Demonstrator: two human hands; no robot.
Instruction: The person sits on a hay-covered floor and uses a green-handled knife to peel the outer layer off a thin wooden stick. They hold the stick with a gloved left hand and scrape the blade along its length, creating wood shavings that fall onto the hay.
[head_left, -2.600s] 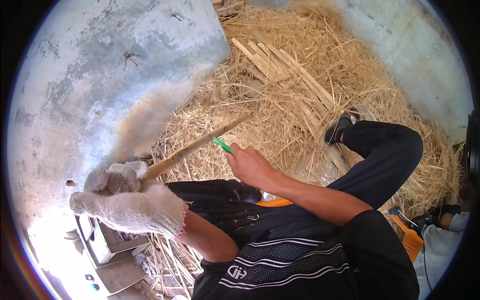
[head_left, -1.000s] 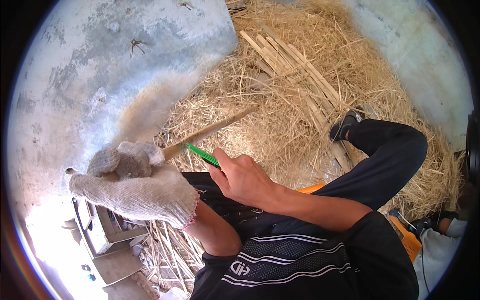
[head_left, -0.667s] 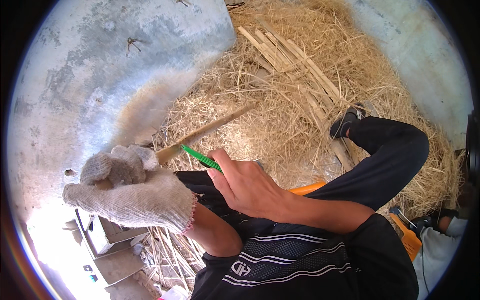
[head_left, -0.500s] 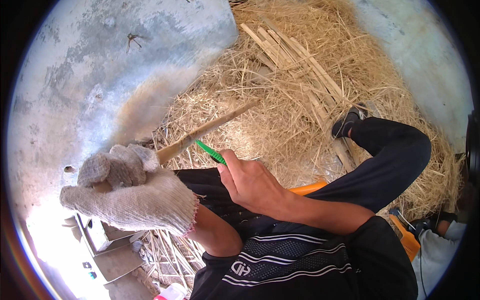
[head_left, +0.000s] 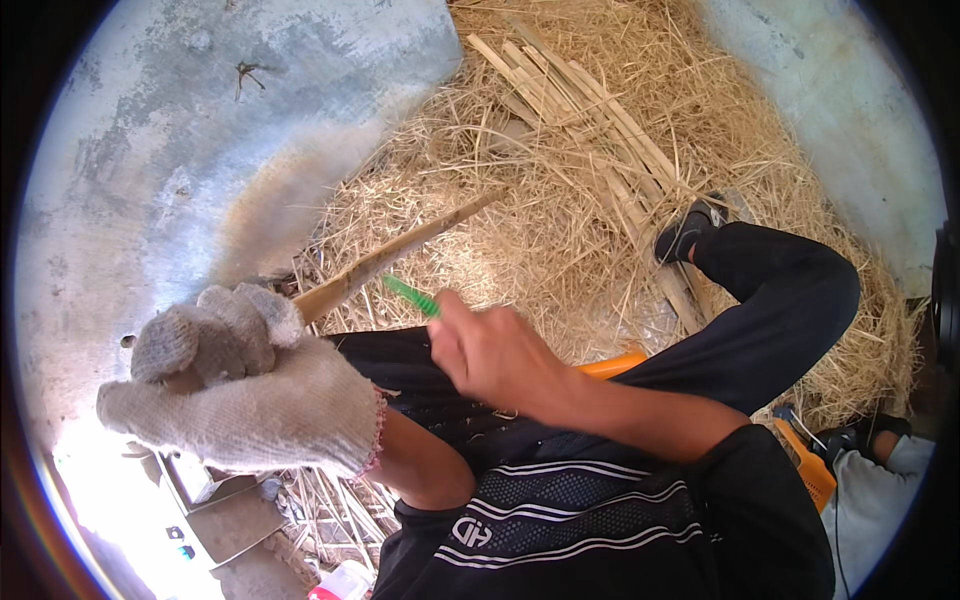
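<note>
My left hand (head_left: 240, 380), in a grey-white knitted glove, is closed around the near end of a bamboo strip (head_left: 385, 255). The strip slants up and away to the right, tapering to its far tip over the straw. Bare, my right hand (head_left: 500, 360) is closed on a slim green utility knife (head_left: 408, 294) with a ribbed handle. The knife points up-left and lies just below the middle of the strip, with a small gap between them. Its blade edge is too blurred to make out.
Loose straw-like shavings (head_left: 560, 240) cover the floor ahead, with a bundle of split strips (head_left: 590, 110) on top. A bluish wall (head_left: 220, 130) rises at left. An orange object (head_left: 614, 364) shows by my leg. Another person's grey-clothed leg (head_left: 880, 510) is at lower right.
Both hands and the strip have shifted slightly left in view. The knife tip, at the strip's edge before, now sits a little apart from it.
</note>
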